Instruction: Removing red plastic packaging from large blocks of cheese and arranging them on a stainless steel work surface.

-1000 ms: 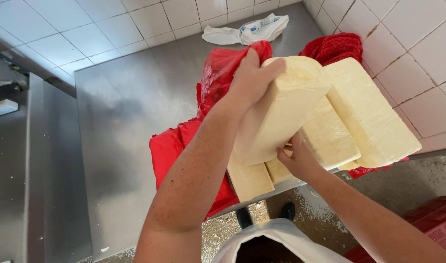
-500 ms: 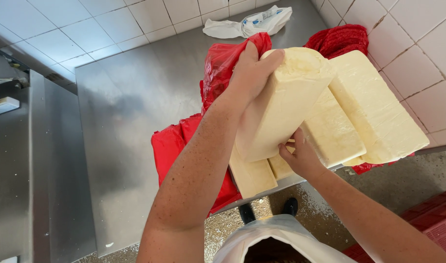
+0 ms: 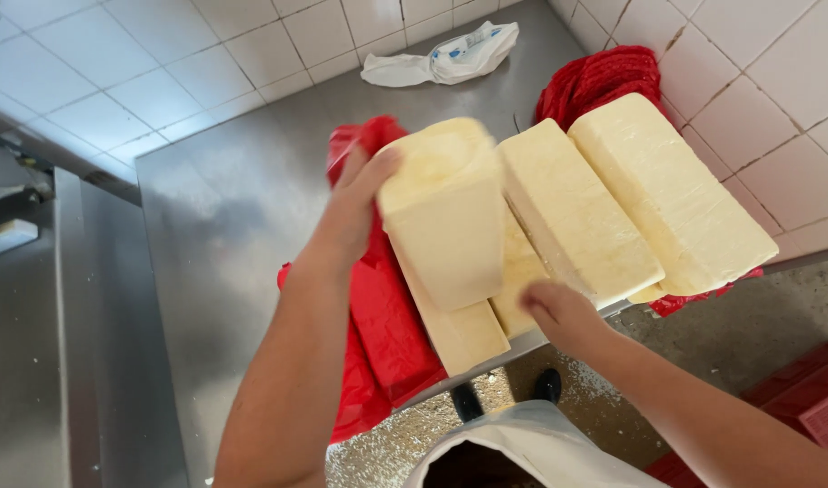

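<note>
Since the earlier frame, the pale yellow block has swung from a slant to nearly upright in my grasp, and my right hand has slid off it toward the lower end of the blocks beside it. My left hand clasps the block's left face, fingers spread up its side, so this 1 block is lifted above the others. My right hand sits low at the table's front edge, touching the near end of a block underneath; whether it is clenched on anything I cannot tell, since the motion blurs it.

Under the lifted block lies another pale block, its near end jutting past the steel table edge. To the right, 2 more long blocks and lie side by side, angled toward the tiled wall. Red plastic wrap spreads beneath them and hangs over the table's front. A red mesh bundle sits behind the blocks, and a crumpled white bag lies at the table's far edge.
</note>
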